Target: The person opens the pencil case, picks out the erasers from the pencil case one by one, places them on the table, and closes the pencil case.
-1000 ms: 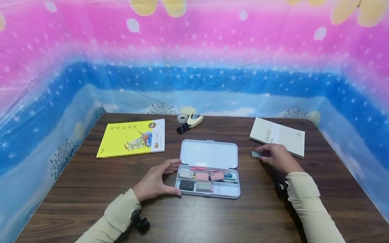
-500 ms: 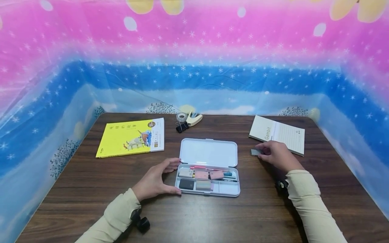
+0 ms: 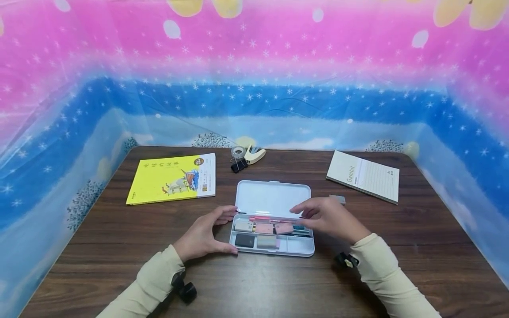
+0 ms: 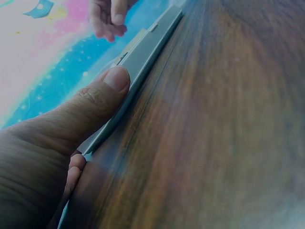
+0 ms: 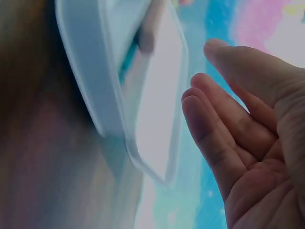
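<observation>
Pencil case (image 3: pixel 272 219) lies open at the middle of the table (image 3: pixel 254 282), lid flat behind the tray. Left hand (image 3: pixel 203 236) braces the tray's left end, thumb against the near corner and fingers along the far side (thumb pad pressed to the rim in the left wrist view). Right hand (image 3: pixel 326 215) hovers over the tray's right part, fingers loosely spread, holding nothing. Small grey block (image 3: pixel 338 199) lies on the table just right of the lid. Notepad (image 3: pixel 363 176) far right; yellow book (image 3: pixel 172 179) far left.
</observation>
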Demonstrator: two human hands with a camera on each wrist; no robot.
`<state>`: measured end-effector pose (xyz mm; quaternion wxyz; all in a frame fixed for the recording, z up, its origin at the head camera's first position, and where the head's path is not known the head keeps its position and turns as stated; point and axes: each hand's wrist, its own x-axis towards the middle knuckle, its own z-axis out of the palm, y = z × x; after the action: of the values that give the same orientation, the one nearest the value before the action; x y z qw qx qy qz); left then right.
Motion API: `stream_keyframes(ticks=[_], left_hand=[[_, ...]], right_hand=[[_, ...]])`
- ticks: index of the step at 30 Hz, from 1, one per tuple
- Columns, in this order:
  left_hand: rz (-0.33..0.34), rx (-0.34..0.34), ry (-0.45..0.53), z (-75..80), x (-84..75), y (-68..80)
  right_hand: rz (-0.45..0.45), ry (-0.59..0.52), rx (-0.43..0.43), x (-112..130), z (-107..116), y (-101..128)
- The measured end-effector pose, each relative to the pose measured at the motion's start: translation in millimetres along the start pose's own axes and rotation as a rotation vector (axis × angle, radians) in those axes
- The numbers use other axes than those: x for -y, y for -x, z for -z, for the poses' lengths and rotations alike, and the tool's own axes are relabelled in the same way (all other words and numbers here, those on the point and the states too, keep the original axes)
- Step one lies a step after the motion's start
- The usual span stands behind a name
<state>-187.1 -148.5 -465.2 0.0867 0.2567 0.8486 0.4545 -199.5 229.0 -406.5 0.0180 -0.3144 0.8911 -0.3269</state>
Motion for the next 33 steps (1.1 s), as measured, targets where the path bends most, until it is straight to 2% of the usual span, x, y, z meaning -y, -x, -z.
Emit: stream_keyframes(ticks=[4, 8, 14, 18, 23, 26, 33], left_hand=[[0.001, 0.008, 0.01, -0.3, -0.7, -1.2], [-0.01, 0.007, 0.008, -1.1, -0.6, -1.7], [-0.033, -0.004, -0.002, -2.2, 0.0, -1.9], [-0.024, -0.002, 0.0, -1.6, -0.2, -1.5], [-0.019, -0.008, -0.008, -0.8, 0.2, -0.3], [-0.023, -0.01, -0.015, -0.8, 0.9, 0.2], [-0.032, -0.013, -0.021, -1.1, 1.6, 0.2]], right_hand=[[0.038, 0.054, 0.072, 5.3, -15.4, -2.4], [0.015, 0.079, 0.105, 2.9, -25.0, -2.5], [-0.02, 0.058, 0.101, -1.1, -30.4, -2.6], [-0.02, 0.055, 0.087, 0.1, -27.6, -3.5], [-0.041, 0.034, 0.028, -4.7, -10.5, -2.7], [-0.102, 0.022, -0.036, -15.8, 8.1, 2.7], [-0.256, 0.116, -0.189, -64.5, 59.9, 31.9]])
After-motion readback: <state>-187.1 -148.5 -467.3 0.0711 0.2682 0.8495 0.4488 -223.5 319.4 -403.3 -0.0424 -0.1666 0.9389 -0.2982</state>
